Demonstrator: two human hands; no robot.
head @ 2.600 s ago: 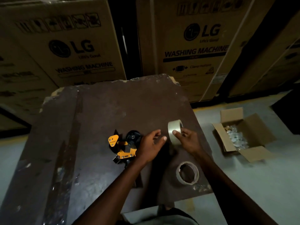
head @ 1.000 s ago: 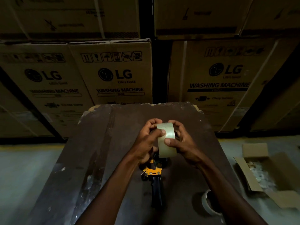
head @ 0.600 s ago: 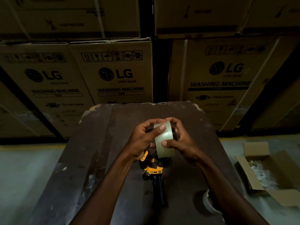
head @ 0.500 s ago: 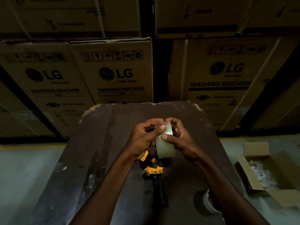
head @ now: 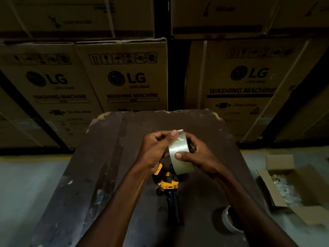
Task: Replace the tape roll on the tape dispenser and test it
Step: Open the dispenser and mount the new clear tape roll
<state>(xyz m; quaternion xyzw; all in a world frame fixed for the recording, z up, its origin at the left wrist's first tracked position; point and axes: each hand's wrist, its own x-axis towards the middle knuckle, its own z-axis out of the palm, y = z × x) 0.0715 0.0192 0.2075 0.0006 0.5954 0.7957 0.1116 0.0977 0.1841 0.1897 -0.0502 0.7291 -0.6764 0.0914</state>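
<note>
I hold a clear tape roll (head: 180, 158) upright above the dark worn table (head: 110, 175). My right hand (head: 197, 157) grips the roll, thumb on its outer face. My left hand (head: 156, 150) pinches the lifted tape end (head: 179, 131) at the top of the roll between thumb and fingers. Under my hands the orange and black tape dispenser (head: 168, 186) lies flat on the table, its black handle pointing toward me and its front partly hidden. An old, nearly used-up tape roll (head: 228, 220) lies near the table's right front, partly hidden by my right forearm.
Stacked LG washing machine cartons (head: 128, 77) form a wall just behind the table. An open cardboard box (head: 292, 186) with white bits inside sits on the grey floor to the right.
Since the earliest frame I lifted the roll off the table with both hands. In the last half second my left thumb and fingers peeled the tape end up from the roll.
</note>
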